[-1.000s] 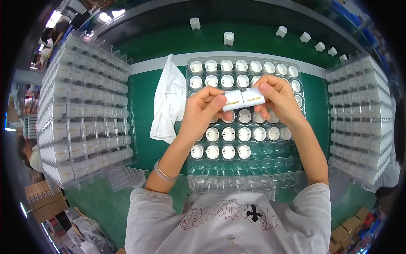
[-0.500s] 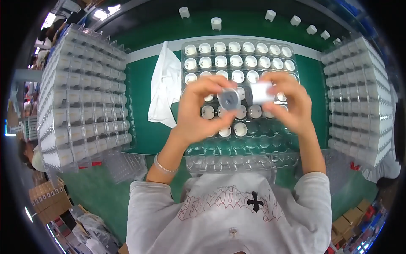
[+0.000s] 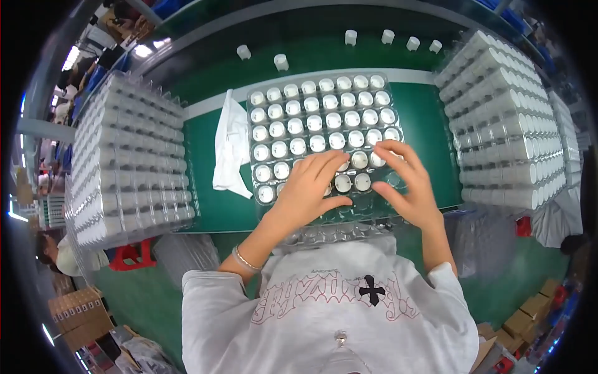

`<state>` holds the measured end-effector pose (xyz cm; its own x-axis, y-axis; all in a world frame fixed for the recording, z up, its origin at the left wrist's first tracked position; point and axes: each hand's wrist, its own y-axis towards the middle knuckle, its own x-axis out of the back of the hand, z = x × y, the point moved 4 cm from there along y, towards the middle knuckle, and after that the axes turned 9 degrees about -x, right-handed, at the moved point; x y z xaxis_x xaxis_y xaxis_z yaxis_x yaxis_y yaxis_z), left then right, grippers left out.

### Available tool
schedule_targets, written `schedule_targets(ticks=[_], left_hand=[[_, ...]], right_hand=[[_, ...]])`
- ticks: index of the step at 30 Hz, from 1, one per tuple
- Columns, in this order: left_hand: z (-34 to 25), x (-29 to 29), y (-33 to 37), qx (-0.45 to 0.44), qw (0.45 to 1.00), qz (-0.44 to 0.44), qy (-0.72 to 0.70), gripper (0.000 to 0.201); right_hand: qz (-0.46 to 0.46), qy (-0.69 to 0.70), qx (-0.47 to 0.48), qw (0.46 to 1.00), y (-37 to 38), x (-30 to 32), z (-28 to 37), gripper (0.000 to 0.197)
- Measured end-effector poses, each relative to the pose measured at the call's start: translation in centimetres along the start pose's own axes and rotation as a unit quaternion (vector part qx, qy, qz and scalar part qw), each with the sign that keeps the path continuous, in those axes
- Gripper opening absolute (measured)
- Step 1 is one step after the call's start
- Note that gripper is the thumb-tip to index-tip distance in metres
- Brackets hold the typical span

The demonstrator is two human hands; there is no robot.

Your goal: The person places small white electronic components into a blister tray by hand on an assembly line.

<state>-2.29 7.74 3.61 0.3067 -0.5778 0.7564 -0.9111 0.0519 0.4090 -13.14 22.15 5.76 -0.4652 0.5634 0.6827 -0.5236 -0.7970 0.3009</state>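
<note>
A clear plastic tray (image 3: pixel 254 163) stands on the green table, holding rows of white round cylinders (image 3: pixel 316 123) with pale tops. My left hand (image 3: pixel 306 189) lies low over the tray's front rows, fingers stretched out and thumb apart. Its fingertips are next to a cylinder, and the hand hides part of the rows beneath. My right hand (image 3: pixel 411 187) is at the tray's right side with its fingers spread. Its fingertips are at a white cylinder (image 3: pixel 377 159) near the end of a row; whether they touch it I cannot tell.
Tall stacks of filled clear trays rise at the left (image 3: pixel 134 162) and the right (image 3: pixel 498 124). A white cloth (image 3: pixel 231 146) lies left of the tray. Several loose white cylinders (image 3: pixel 281 62) stand on the far green surface. Cardboard boxes (image 3: pixel 81 311) sit on the floor.
Both hands have come down to the tray and drawn apart. The grey round piece in my left hand and the white cylinder in my right no longer show in them. The view has shifted.
</note>
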Motion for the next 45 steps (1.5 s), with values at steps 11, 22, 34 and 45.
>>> schedule_targets(ticks=[11, 22, 34, 45], left_hand=[[4.3, -0.1, -0.2, 0.108, 0.992, -0.004, 0.059, 0.049], [5.4, 0.6, 0.7, 0.082, 0.996, -0.007, 0.027, 0.038], [6.5, 1.6, 2.3, 0.112, 0.993, -0.006, -0.035, 0.046], [8.6, 2.6, 4.9, 0.065, 0.949, -0.216, -0.221, 0.045]], right_hand=[[0.288, 0.500, 0.471, 0.667, 3.8, 14.0, 14.9, 0.033], [-0.148, -0.144, -0.215, 0.955, 20.2, 7.2, -19.6, 0.067], [-0.081, -0.136, -0.286, 0.945, 25.4, 1.4, -21.9, 0.043], [0.105, 0.480, -0.154, 0.857, 11.8, -5.4, -3.9, 0.023]])
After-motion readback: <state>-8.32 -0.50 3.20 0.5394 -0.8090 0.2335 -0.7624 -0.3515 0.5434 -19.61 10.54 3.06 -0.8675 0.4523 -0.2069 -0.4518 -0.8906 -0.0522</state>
